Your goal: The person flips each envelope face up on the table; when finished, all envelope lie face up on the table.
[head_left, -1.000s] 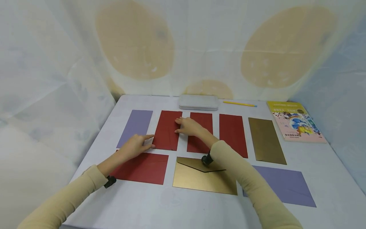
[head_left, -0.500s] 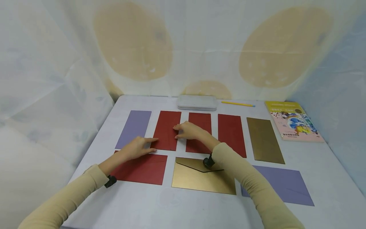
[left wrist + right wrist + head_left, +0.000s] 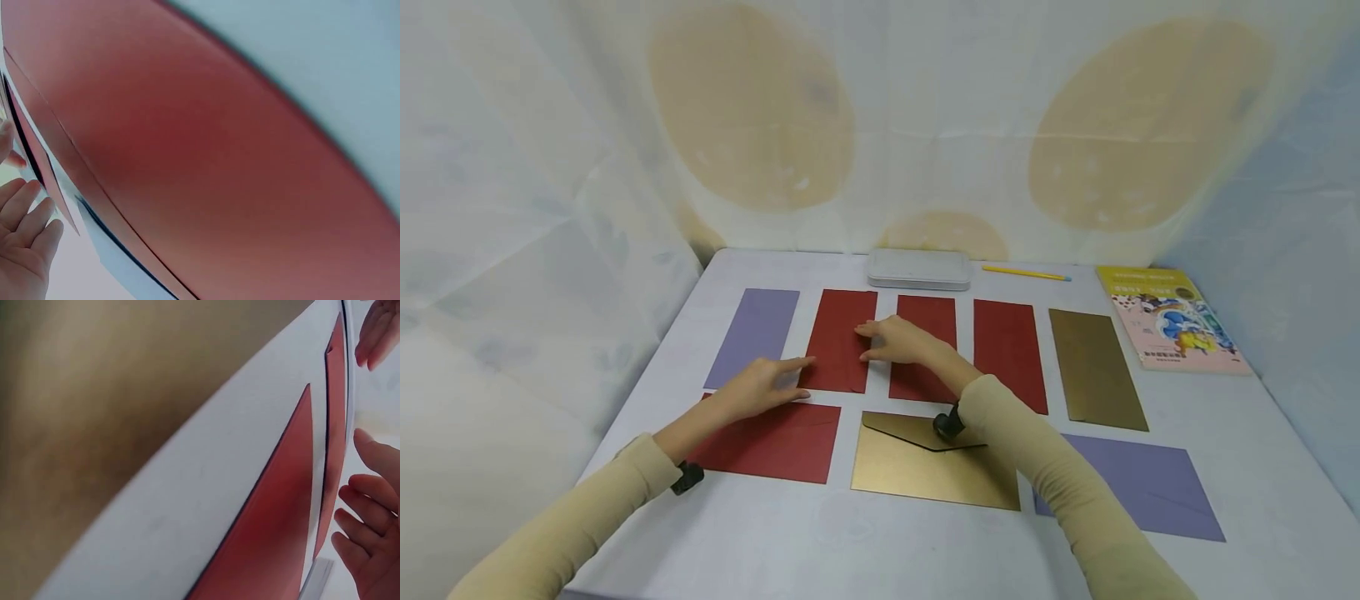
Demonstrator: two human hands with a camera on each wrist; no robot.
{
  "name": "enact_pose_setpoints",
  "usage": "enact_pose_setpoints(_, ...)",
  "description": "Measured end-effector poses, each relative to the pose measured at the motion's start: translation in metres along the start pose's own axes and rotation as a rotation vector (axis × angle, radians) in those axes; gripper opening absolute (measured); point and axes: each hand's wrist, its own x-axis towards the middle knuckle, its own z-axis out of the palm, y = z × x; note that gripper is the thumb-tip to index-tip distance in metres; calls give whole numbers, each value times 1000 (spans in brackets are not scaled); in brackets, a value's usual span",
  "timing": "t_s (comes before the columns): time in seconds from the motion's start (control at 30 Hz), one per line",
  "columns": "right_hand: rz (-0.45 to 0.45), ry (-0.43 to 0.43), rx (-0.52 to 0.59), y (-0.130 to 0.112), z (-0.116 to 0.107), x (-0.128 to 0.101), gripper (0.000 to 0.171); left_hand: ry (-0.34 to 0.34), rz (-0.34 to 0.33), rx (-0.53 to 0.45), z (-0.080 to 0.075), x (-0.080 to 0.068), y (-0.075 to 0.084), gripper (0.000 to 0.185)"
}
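In the head view, a red envelope [image 3: 841, 329] lies upright in the back row, between my two hands. My left hand [image 3: 754, 390] is at its lower left edge, index finger stretched onto the red paper and thumb near the bottom corner. The right hand [image 3: 901, 342] reaches to its right edge, fingertips over that edge, its wrist above a second red envelope [image 3: 928, 310]. Neither hand grips anything. The left wrist view shows the left fingers [image 3: 39, 219] spread loosely, and the right wrist view shows the right fingers [image 3: 362, 515] loosely bent.
A purple envelope [image 3: 754, 333], a third red one [image 3: 1009, 354] and a gold one [image 3: 1097, 367] share the back row. In front lie red [image 3: 775, 442], gold [image 3: 925, 475] and purple [image 3: 1157, 483] envelopes. Behind are a grey tin [image 3: 917, 268], a pencil [image 3: 1026, 272] and a book [image 3: 1176, 321].
My left index finger has slid slightly right, further onto the red envelope. The right hand has come a little nearer to me along the envelope's right edge.
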Motion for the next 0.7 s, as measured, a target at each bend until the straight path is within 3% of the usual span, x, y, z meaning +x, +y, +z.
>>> enact_pose_setpoints(0.17, -16, 17, 35, -6, 0, 3, 57, 54, -14, -7, -8, -13, -8, 64)
enact_pose_setpoints(0.37, -48, 24, 64, -21, 6, 18, 57, 77, -103, -38, -25, -37, -23, 73)
enact_pose_setpoints(0.7, -45, 72, 90, -46, 20, 51, 52, 158, -194, 29, -43, -62, -53, 69)
